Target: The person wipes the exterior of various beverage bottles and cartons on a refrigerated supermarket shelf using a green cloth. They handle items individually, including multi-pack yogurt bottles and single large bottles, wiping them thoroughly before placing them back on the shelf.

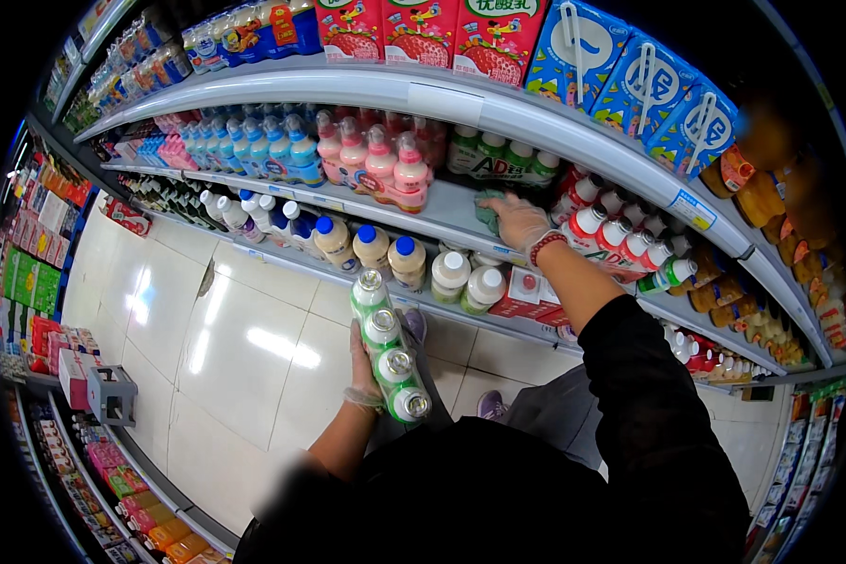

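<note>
My left hand (365, 363), in a thin clear glove, holds a shrink-wrapped pack of small green-and-white bottles (389, 349) low in front of me, over the floor. My right hand (522, 222), also gloved and with a red beaded bracelet at the wrist, presses a green cloth (490, 210) on the middle shelf board (458, 204). Behind the cloth stands another pack of green-and-white bottles (504, 158). A pack of pink-capped bottles (377, 169) is to its left. To the right of my hand are red-and-white bottle packs (613, 240), with one green-labelled bottle (666, 275) lying tilted beside them.
The upper shelf's curved edge (444, 99) juts out above my right hand, with red and blue drink cartons (423, 35) on it. Bottles with blue caps (370, 247) line the lower shelf. A grey plastic stool (111, 395) stands on the tiled floor at left.
</note>
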### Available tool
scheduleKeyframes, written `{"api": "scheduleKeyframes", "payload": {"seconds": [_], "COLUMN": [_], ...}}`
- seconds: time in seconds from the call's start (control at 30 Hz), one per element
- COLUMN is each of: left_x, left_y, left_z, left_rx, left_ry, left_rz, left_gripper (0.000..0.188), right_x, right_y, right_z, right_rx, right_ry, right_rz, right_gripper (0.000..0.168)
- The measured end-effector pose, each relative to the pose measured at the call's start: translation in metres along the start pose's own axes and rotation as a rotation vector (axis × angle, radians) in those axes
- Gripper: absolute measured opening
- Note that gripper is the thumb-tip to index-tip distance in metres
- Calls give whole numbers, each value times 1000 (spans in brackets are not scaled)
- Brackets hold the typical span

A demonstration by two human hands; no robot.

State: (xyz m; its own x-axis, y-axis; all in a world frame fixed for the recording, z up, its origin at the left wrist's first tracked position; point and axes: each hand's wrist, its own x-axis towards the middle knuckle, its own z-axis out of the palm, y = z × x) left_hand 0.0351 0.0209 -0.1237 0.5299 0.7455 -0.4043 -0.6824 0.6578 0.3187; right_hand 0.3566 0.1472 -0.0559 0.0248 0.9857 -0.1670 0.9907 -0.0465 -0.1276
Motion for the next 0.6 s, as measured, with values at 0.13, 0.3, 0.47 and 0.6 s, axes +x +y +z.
{"api": "scheduleKeyframes", "payload": {"seconds": [0.13,0.3,0.47,0.6], "left_x": [-2,-3,-3,-2], "left_y": [1,4,4,6], "left_z": [7,3,3,-5], "left_rx": [-56,-59,-130,-108], "left_ry": [52,19,30,-49], "left_rz": [-56,-81,-87,-57], "left_gripper": [66,66,68,69], "right_x": [-12,-13,-6,7], "right_y": [0,4,9,-16], "right_z": [5,0,-4,-5], "right_rx": [-40,-65,43,90], "right_ry": [11,1,49,23], "right_rz": [110,110,92,101], "right_gripper": [51,52,46,46]}}
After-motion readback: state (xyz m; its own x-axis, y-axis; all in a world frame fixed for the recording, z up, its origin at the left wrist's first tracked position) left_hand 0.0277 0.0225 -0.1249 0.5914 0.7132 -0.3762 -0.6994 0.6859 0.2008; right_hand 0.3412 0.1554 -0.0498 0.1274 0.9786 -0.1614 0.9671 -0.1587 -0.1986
